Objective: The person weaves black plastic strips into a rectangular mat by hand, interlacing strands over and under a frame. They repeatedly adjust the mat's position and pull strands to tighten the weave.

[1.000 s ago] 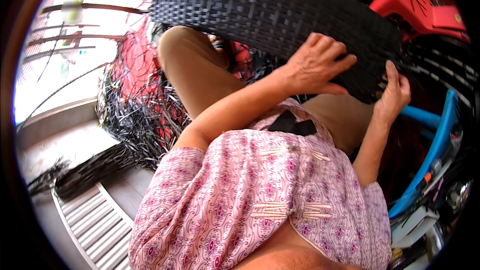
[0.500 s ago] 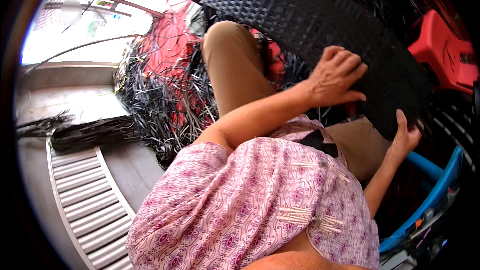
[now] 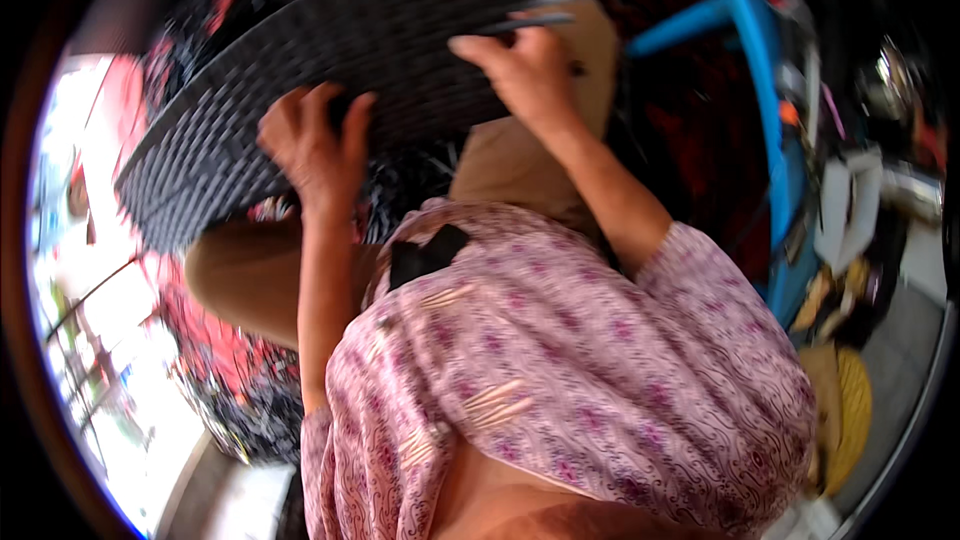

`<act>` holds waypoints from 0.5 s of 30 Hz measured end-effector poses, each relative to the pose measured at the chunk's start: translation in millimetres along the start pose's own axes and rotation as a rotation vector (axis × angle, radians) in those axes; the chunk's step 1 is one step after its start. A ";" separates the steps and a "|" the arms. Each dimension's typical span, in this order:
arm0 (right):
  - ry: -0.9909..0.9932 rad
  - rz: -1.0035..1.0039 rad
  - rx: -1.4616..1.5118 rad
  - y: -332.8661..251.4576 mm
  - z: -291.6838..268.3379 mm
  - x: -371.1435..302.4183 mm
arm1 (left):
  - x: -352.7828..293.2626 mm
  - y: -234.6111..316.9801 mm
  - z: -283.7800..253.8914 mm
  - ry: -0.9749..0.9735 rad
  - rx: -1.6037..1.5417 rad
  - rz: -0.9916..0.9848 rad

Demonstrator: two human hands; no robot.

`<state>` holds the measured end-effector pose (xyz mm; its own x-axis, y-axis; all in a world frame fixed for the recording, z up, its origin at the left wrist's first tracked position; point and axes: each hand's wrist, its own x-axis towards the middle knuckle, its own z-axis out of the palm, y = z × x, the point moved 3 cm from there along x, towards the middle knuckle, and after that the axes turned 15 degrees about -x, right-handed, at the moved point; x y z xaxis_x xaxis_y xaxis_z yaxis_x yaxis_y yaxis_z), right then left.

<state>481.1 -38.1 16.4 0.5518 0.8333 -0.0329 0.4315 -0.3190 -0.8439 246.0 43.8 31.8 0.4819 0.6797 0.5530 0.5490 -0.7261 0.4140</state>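
Note:
A long, curved panel woven from flat black strips (image 3: 410, 15) lies across my lap and stretches to the far left. My left hand (image 3: 318, 145) rests on its near part, palm down, with fingers bent and thumb spread apart. At the panel's right end is my right hand (image 3: 535, 75), somewhat blurred. Its thumb points left over the weave, and its fingers are bent among dark strip ends (image 3: 545, 18). These strips appear to be held between the fingers, though the grip is partly hidden. Under the panel are my knees in brown trousers (image 3: 240, 275).
A blue plastic frame (image 3: 765, 70) stands to the right, with tools and a white box (image 3: 848, 205) beyond it. Loose black strips (image 3: 240, 410) lie heaped over red material at the lower left. A yellow item (image 3: 852, 410) lies at the lower right.
My view has turned right, so the panel now slants the other way. My left hand has spread farther from my right hand. The right hand has shifted among the strip ends.

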 end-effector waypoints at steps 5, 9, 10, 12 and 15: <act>0.150 -0.194 -0.269 -2.4 0.2 -16.2 | -10.6 25.3 -4.6 0.151 -0.007 0.122; 0.340 -0.415 -0.456 -11.1 -35.8 -43.0 | -6.2 51.0 12.8 -0.086 -0.037 0.179; 0.364 -0.390 -0.435 -5.4 -57.2 -49.1 | -4.3 50.6 20.2 -0.092 -0.027 0.192; 0.596 -0.375 -0.354 39.2 -86.3 -58.5 | -2.5 46.7 29.2 -0.076 -0.040 0.230; 0.663 0.053 -0.215 205.7 -110.7 -49.0 | -9.3 50.5 30.3 -0.076 0.024 0.240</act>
<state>621.8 -194.5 -96.3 0.8656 0.3849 0.3203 0.4858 -0.4905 -0.7235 289.9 3.9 25.6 0.6497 0.4945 0.5774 0.4283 -0.8656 0.2595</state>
